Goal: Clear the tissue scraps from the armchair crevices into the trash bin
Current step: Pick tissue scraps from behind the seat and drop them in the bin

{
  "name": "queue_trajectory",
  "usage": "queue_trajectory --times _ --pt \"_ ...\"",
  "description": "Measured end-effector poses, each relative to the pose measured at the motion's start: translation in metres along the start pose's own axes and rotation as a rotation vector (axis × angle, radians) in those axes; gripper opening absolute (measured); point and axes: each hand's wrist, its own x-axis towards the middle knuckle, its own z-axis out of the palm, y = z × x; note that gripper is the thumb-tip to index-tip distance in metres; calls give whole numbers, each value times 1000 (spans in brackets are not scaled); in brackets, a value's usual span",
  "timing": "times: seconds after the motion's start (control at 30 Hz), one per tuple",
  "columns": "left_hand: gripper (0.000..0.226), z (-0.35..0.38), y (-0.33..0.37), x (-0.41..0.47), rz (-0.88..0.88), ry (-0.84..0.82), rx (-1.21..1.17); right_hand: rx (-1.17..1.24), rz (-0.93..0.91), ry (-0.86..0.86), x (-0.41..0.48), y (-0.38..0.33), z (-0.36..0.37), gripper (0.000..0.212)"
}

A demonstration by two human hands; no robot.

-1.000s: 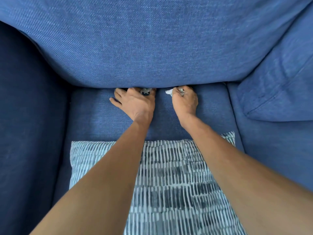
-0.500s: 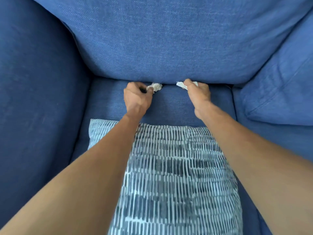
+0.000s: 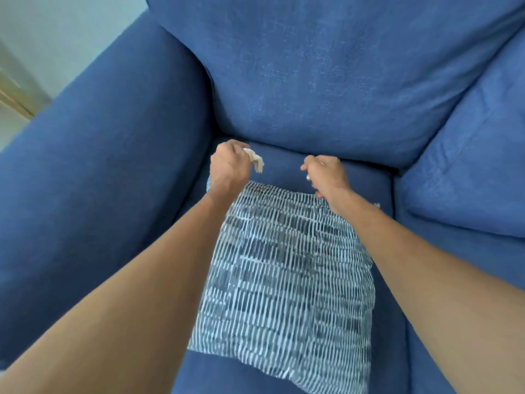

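Both my hands are over the back of the blue armchair's seat (image 3: 287,166), just in front of the crevice under the back cushion (image 3: 326,81). My left hand (image 3: 230,166) is closed on a white tissue scrap (image 3: 255,160) that hangs out beside the thumb. A fist is what my right hand (image 3: 326,173) makes, and only a small white bit of tissue (image 3: 308,177) shows at its underside. No trash bin is in view.
A blue-and-white striped cushion (image 3: 284,274) lies on the seat under my forearms. The left armrest (image 3: 99,166) and the right armrest (image 3: 468,180) flank the seat. Pale floor and a wall (image 3: 42,38) show at the upper left.
Both hands have pulled back from the crevice with their tissue scraps and lifted. My view has drawn back and swung, so the left armrest and floor now show.
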Motion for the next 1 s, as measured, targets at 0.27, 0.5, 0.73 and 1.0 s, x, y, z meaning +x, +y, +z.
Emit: queue_trajectory --times 0.27,0.5,0.73,1.0 --pt "40 -112 -51 -103 -72 107 160 -198 -211 -48 -114 -22 44 63" --pt "51 -195 -130 -218 -202 293 169 -276 -293 -186 -246 -20 121 68" --pt "49 -271 -247 -331 -438 330 236 -394 -342 -382 -356 25 194 63" --pt "34 -336 -342 -379 -512 234 152 -550 -241 -623 -434 82 274 33"
